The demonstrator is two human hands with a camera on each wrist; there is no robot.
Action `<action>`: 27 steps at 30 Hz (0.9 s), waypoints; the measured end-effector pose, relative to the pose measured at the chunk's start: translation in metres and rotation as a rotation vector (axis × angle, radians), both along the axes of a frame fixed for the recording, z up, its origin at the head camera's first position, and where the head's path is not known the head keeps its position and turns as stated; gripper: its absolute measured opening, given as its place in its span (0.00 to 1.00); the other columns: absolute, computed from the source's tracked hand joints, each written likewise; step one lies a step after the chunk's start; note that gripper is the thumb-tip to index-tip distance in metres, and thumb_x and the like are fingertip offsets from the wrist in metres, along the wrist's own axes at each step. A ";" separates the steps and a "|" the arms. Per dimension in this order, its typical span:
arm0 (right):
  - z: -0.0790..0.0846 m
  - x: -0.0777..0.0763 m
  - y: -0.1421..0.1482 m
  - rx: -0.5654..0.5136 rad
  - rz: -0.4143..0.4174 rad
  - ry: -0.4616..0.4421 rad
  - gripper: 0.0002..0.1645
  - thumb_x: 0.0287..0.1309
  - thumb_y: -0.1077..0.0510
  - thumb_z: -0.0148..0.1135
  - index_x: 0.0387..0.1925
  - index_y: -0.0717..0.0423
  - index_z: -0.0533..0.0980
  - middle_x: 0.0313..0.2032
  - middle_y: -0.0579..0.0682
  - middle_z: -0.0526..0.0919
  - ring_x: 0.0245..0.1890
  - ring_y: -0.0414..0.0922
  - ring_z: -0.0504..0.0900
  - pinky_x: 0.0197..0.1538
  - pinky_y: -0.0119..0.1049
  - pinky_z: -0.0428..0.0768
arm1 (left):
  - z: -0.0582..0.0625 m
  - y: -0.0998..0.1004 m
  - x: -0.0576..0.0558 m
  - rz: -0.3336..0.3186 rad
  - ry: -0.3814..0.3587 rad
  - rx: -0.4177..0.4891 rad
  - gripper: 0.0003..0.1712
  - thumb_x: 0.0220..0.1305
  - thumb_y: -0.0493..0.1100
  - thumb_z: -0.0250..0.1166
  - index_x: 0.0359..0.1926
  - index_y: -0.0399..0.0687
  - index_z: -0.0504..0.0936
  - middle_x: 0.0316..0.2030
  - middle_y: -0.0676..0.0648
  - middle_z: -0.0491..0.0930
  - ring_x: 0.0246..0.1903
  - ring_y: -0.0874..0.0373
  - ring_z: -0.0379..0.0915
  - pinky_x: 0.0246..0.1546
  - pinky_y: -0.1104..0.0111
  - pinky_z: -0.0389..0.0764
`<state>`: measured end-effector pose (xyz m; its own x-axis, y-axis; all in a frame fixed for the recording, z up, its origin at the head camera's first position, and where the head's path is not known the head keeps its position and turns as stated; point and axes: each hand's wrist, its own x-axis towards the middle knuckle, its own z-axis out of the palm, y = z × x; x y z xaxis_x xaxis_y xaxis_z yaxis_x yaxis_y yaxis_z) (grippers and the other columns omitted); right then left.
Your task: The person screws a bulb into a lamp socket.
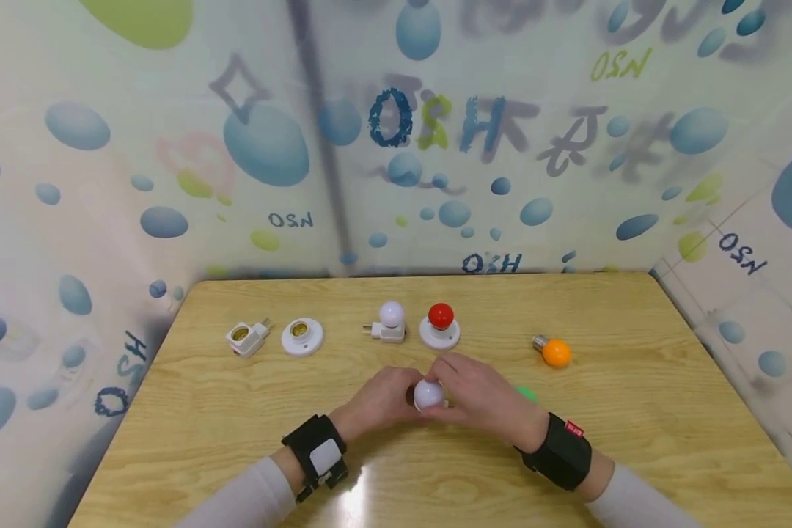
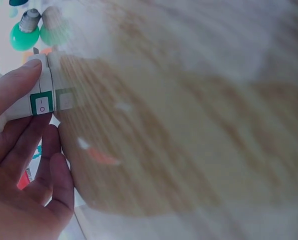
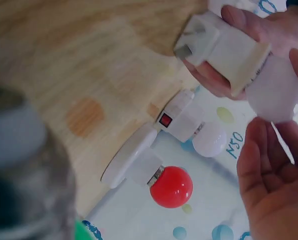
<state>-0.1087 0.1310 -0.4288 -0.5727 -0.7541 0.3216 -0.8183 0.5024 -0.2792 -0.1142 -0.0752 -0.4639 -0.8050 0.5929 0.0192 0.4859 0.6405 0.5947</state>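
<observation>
My left hand [image 1: 392, 392] grips a white plug-in lamp socket [image 3: 229, 50] with prongs at one end. The socket's rocker switch [image 2: 41, 102], framed in green, shows in the left wrist view, with the thumb across the housing. A white bulb [image 1: 429, 394] sits at the socket's mouth, its threaded end hidden. My right hand [image 1: 478, 396] holds the round part of that bulb between thumb and fingertips. In the right wrist view, the fingers [image 3: 254, 165] curl against the bulb's side. Both hands are together over the middle of the table.
Behind the hands stand a white bulb [image 1: 391, 314] in a plug-in socket and a red bulb [image 1: 441, 316] on a round base. Bulbless plug-in [image 1: 247, 337] and round [image 1: 301, 336] sockets lie left. Rightward are an orange bulb [image 1: 557, 353] and a partly hidden green bulb [image 1: 525, 394].
</observation>
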 end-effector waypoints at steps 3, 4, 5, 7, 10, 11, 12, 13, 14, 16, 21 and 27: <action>-0.003 0.002 -0.001 0.008 -0.052 0.012 0.27 0.51 0.33 0.64 0.40 0.48 0.71 0.34 0.40 0.71 0.34 0.35 0.69 0.36 0.27 0.74 | 0.000 0.001 0.001 -0.002 -0.006 0.007 0.16 0.50 0.52 0.73 0.37 0.50 0.83 0.27 0.60 0.77 0.26 0.67 0.70 0.28 0.75 0.72; -0.003 0.003 -0.001 0.010 -0.063 0.007 0.28 0.50 0.32 0.63 0.40 0.48 0.71 0.34 0.40 0.71 0.33 0.35 0.68 0.35 0.28 0.74 | 0.000 0.001 0.001 -0.002 -0.008 0.010 0.16 0.49 0.52 0.74 0.37 0.50 0.83 0.27 0.60 0.76 0.26 0.67 0.70 0.28 0.75 0.72; -0.003 0.004 0.000 0.016 -0.074 0.001 0.30 0.49 0.30 0.62 0.41 0.48 0.72 0.35 0.40 0.72 0.34 0.35 0.69 0.36 0.28 0.74 | 0.000 0.002 0.002 -0.001 -0.011 0.012 0.16 0.48 0.51 0.74 0.36 0.50 0.83 0.26 0.60 0.76 0.26 0.67 0.70 0.28 0.75 0.72; -0.002 0.004 0.002 0.030 -0.076 -0.041 0.35 0.49 0.28 0.59 0.46 0.49 0.73 0.40 0.40 0.75 0.39 0.35 0.72 0.41 0.30 0.76 | 0.000 0.002 0.002 -0.004 -0.018 0.015 0.16 0.47 0.50 0.75 0.36 0.50 0.83 0.27 0.60 0.76 0.26 0.67 0.70 0.28 0.75 0.72; 0.003 0.005 0.006 0.045 -0.037 -0.136 0.39 0.52 0.29 0.59 0.58 0.49 0.72 0.53 0.42 0.76 0.51 0.37 0.73 0.52 0.35 0.75 | 0.000 0.002 0.002 -0.008 -0.014 0.017 0.20 0.47 0.50 0.75 0.41 0.51 0.82 0.30 0.60 0.79 0.29 0.67 0.71 0.32 0.75 0.73; 0.005 0.005 0.008 0.049 -0.013 -0.171 0.40 0.54 0.32 0.59 0.62 0.49 0.70 0.58 0.42 0.74 0.55 0.38 0.72 0.55 0.37 0.74 | 0.000 0.002 0.002 -0.010 -0.013 0.017 0.21 0.47 0.51 0.75 0.43 0.51 0.82 0.32 0.59 0.79 0.30 0.67 0.72 0.33 0.74 0.74; 0.006 0.005 0.010 0.049 0.014 -0.207 0.39 0.57 0.35 0.60 0.65 0.49 0.69 0.61 0.42 0.72 0.58 0.38 0.71 0.57 0.38 0.72 | 0.000 0.002 0.002 -0.012 -0.008 0.018 0.23 0.47 0.51 0.75 0.45 0.51 0.82 0.34 0.58 0.80 0.32 0.68 0.73 0.34 0.74 0.75; 0.008 0.005 0.011 0.050 0.039 -0.233 0.37 0.59 0.38 0.60 0.67 0.48 0.68 0.63 0.42 0.71 0.60 0.38 0.70 0.58 0.38 0.72 | 0.000 0.002 0.001 -0.013 -0.005 0.017 0.25 0.47 0.52 0.75 0.47 0.51 0.81 0.36 0.58 0.81 0.33 0.68 0.73 0.36 0.74 0.75; 0.009 0.005 0.012 0.052 0.062 -0.251 0.36 0.61 0.42 0.60 0.68 0.48 0.67 0.64 0.42 0.70 0.61 0.39 0.69 0.59 0.38 0.71 | 0.000 0.002 0.001 -0.012 -0.002 0.014 0.27 0.47 0.52 0.75 0.49 0.52 0.81 0.38 0.57 0.82 0.35 0.68 0.74 0.37 0.74 0.75; 0.011 0.004 0.014 0.055 0.098 -0.270 0.34 0.64 0.48 0.59 0.69 0.49 0.65 0.66 0.42 0.69 0.62 0.39 0.69 0.59 0.39 0.71 | 0.001 0.002 0.001 -0.009 -0.003 0.005 0.29 0.46 0.52 0.75 0.51 0.51 0.80 0.39 0.56 0.82 0.36 0.68 0.74 0.39 0.73 0.76; 0.011 0.003 0.015 0.046 0.130 -0.268 0.32 0.65 0.56 0.58 0.69 0.52 0.66 0.66 0.45 0.69 0.61 0.41 0.71 0.58 0.40 0.73 | 0.001 0.003 0.001 -0.007 -0.006 0.006 0.31 0.45 0.52 0.76 0.53 0.52 0.81 0.41 0.56 0.83 0.36 0.69 0.74 0.39 0.73 0.76; 0.006 0.003 0.013 -0.014 0.148 -0.203 0.27 0.63 0.56 0.61 0.63 0.54 0.71 0.60 0.46 0.75 0.58 0.41 0.73 0.56 0.39 0.74 | 0.002 0.003 0.001 -0.002 -0.003 0.009 0.23 0.46 0.53 0.75 0.45 0.53 0.82 0.34 0.60 0.81 0.33 0.70 0.73 0.35 0.75 0.75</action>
<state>-0.1057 0.1437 -0.4230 -0.5103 -0.8308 0.2221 -0.8092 0.3765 -0.4510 -0.1128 -0.0725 -0.4623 -0.8040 0.5942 0.0224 0.4856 0.6343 0.6015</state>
